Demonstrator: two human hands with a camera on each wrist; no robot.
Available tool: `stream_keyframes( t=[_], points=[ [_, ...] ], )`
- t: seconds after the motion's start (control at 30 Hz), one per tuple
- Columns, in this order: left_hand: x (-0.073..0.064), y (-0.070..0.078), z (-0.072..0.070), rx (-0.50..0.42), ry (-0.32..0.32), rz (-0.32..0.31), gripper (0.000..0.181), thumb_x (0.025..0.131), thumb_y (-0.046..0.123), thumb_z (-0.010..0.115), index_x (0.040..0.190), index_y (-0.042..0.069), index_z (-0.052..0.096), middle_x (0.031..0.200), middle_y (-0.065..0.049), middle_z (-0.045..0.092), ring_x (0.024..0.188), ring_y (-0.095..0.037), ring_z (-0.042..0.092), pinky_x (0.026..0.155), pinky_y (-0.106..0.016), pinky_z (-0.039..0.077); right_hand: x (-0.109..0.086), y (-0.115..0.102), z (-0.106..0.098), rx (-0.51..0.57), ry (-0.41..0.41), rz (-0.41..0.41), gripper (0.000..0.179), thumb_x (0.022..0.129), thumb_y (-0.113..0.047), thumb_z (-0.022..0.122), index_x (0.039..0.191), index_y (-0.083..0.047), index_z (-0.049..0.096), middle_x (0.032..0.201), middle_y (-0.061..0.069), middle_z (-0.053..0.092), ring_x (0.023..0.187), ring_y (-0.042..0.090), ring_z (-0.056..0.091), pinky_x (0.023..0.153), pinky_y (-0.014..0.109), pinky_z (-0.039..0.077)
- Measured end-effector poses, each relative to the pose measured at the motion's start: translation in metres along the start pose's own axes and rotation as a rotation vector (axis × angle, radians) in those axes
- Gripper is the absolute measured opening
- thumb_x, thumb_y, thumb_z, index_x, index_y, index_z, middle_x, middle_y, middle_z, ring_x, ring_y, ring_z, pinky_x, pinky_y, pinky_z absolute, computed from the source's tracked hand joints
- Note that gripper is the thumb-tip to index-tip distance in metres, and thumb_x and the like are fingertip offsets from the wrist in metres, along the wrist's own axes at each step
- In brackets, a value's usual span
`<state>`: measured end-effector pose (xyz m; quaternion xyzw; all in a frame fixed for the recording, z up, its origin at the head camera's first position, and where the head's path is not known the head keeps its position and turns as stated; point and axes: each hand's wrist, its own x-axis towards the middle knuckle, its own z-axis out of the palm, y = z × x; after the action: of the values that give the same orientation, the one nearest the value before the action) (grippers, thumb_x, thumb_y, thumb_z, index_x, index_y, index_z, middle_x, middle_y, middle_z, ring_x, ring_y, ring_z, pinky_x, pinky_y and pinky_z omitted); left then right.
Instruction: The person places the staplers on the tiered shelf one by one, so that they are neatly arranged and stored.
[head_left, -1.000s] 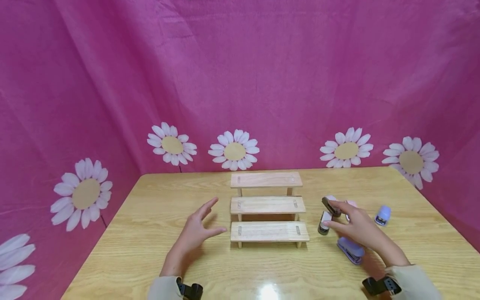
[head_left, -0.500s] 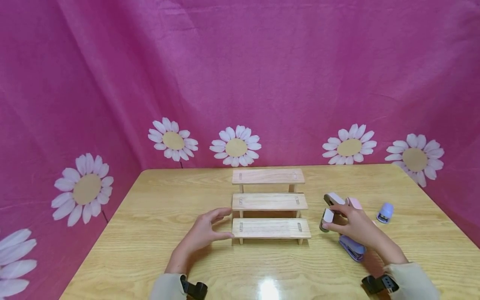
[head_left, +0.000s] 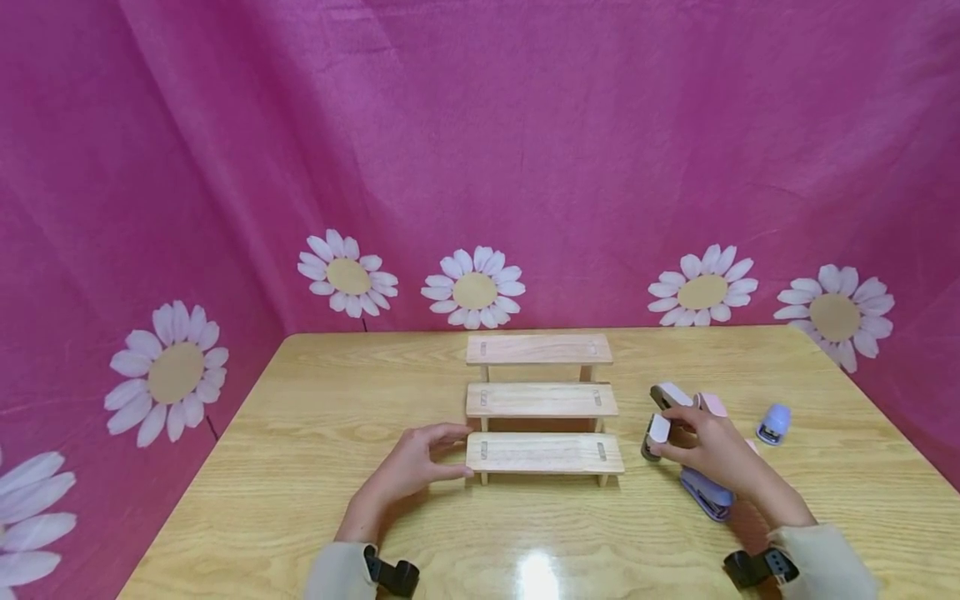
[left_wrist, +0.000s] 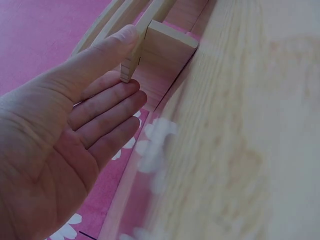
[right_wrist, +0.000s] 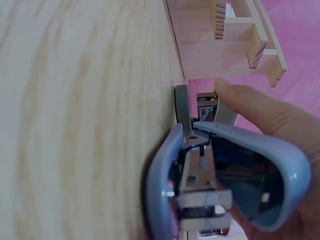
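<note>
A three-step wooden stand (head_left: 543, 454) sits on the table in the head view. My left hand (head_left: 416, 462) grips the left end of its lowest board, the thumb at the front edge and the index finger towards the back. In the left wrist view the other fingers lie loosely below the board end (left_wrist: 126, 72). My right hand (head_left: 716, 450) holds a small white-topped, dark-based stapler (head_left: 659, 428) by the thumb and fingers. The fingers' far side is hidden. Under that hand lies a purple stapler (head_left: 707, 493), which fills the right wrist view's foreground.
Behind the right hand are another white-and-dark stapler (head_left: 672, 395) and a partly hidden pink item (head_left: 712, 405). Further right stands a small purple stapler-like item (head_left: 773, 424). A pink curtain (head_left: 570, 167) with daisies hangs behind the wooden table (head_left: 315, 400).
My left hand has moved right to the stand's lowest board. The right hand's fingers have closed in on the small white-topped stapler. The head view has shifted slightly.
</note>
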<state>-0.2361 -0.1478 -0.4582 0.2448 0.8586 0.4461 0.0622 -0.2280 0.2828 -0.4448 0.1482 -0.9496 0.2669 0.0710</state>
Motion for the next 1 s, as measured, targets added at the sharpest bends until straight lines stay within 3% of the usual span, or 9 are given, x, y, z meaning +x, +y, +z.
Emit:
stream_keyframes(
  t=[0.47,0.67,0.83,1.0],
  points=[
    [0.001,0.000,0.000,-0.001,-0.012,-0.007,0.058,0.081,0.030,0.080,0.130,0.007,0.062,0.131,-0.010,0.065,0.122,-0.028,0.062,0.104,-0.044,0.051,-0.001,0.002,0.000,0.057,0.019,0.016,0.050,0.080,-0.029,0.082,0.115,0.000,0.064,0.114,0.031,0.067,0.106,0.045,0.066,0.083,0.053,0.058],
    [0.001,-0.002,-0.001,0.005,-0.005,0.002,0.058,0.080,0.032,0.080,0.130,0.008,0.062,0.130,-0.009,0.066,0.121,-0.028,0.063,0.104,-0.044,0.051,0.001,-0.004,-0.007,0.044,0.089,-0.004,0.050,0.080,-0.028,0.082,0.118,-0.001,0.063,0.108,0.020,0.070,0.102,0.038,0.067,0.079,0.048,0.058],
    [0.001,-0.003,0.000,0.007,0.004,0.013,0.056,0.080,0.031,0.081,0.129,0.009,0.063,0.129,-0.009,0.067,0.120,-0.026,0.064,0.104,-0.043,0.051,0.005,-0.011,-0.016,0.044,0.113,-0.030,0.052,0.082,-0.028,0.080,0.122,-0.001,0.061,0.116,0.024,0.068,0.107,0.043,0.066,0.085,0.056,0.056],
    [0.002,-0.004,0.000,0.007,0.006,0.015,0.056,0.079,0.031,0.081,0.128,0.009,0.063,0.129,-0.008,0.067,0.119,-0.025,0.064,0.104,-0.043,0.051,0.013,-0.020,-0.024,0.047,0.144,-0.080,0.049,0.082,-0.024,0.080,0.121,0.000,0.061,0.116,0.023,0.068,0.107,0.045,0.065,0.087,0.055,0.056]
  ],
)
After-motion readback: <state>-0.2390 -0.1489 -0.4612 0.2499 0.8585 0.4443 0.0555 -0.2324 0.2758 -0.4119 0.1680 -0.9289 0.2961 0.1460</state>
